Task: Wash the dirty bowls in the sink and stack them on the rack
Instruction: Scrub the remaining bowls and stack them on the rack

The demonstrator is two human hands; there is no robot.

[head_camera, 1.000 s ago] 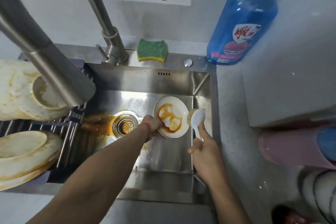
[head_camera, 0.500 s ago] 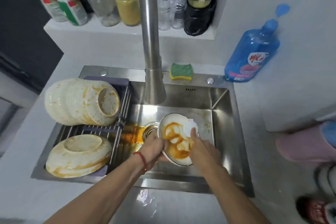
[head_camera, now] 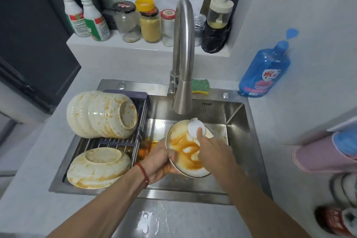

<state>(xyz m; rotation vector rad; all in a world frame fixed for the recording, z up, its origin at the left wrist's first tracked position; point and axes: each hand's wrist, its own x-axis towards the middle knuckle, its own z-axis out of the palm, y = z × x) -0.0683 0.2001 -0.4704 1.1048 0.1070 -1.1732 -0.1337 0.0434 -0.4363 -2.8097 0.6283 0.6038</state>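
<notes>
A white bowl [head_camera: 185,152] smeared with orange sauce is tilted up above the steel sink [head_camera: 234,116]. My left hand [head_camera: 161,160] grips its left rim. My right hand [head_camera: 214,150] holds a white dish brush [head_camera: 195,127] and presses its head inside the bowl near the upper rim. On the rack [head_camera: 114,142] over the sink's left side, a stack of several stained bowls [head_camera: 100,114] lies on its side. In front of it another stack of stained bowls [head_camera: 98,168] rests upside down.
The curved tap [head_camera: 183,60] hangs just above the bowl. A green sponge [head_camera: 200,86] lies behind the sink and a blue soap bottle [head_camera: 265,69] stands at the back right. Jars and bottles [head_camera: 150,23] line the shelf behind. Orange liquid pools near the drain.
The bowl has been lifted off the sink floor and tilted toward me. My right hand has brought the brush from beside the bowl into it. The camera has drawn back.
</notes>
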